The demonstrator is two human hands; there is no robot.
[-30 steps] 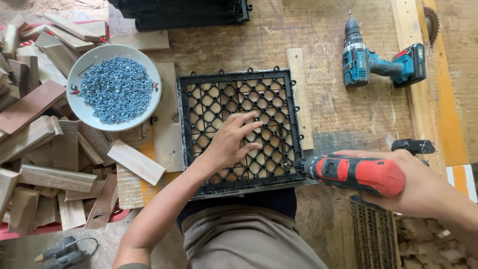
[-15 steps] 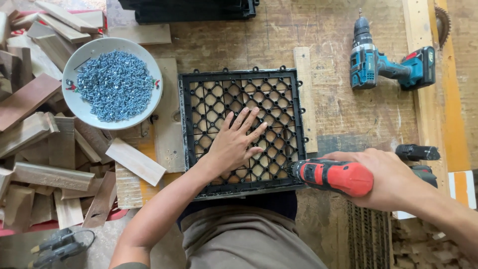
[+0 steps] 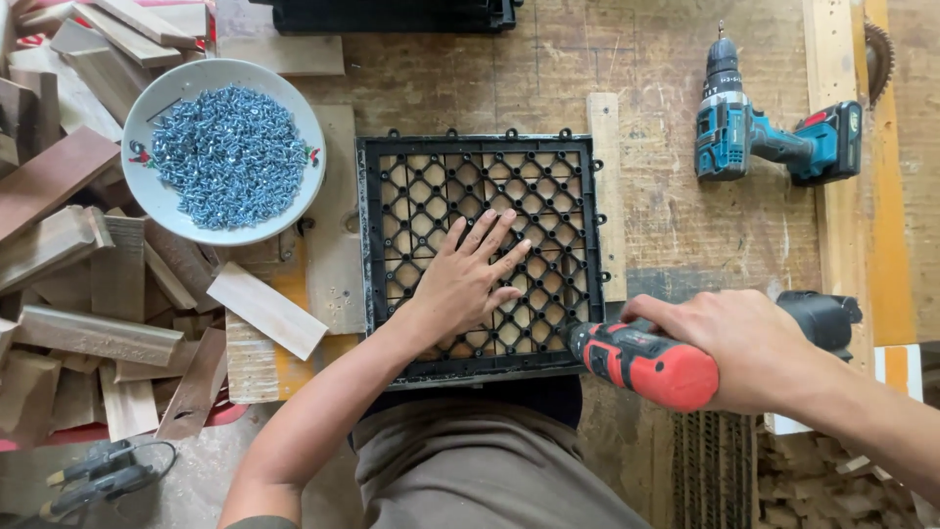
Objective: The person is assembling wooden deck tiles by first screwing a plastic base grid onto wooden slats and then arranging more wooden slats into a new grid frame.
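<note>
A black plastic grid tile [image 3: 548, 181] lies on the wooden workbench in front of me, with wood showing through its holes. My left hand [image 3: 468, 279] rests flat on the grid's lower middle, fingers spread. My right hand [image 3: 739, 343] grips a red cordless drill [image 3: 641, 362] at the tile's lower right corner, its nose pointing left at the grid's edge. A white bowl [image 3: 294, 118] full of bluish screws [image 3: 227, 155] stands to the left of the tile.
A teal cordless drill [image 3: 759, 137] lies at the upper right. Several short wooden slats [image 3: 88, 284] are heaped on the left. A wood strip [image 3: 607, 186] lies along the tile's right side. Stacked black grid tiles [image 3: 392, 15] sit at the top edge.
My right hand has brought the red drill left and down toward the tile's lower right corner. My left hand stays pressed on the grid, fingers a little flatter.
</note>
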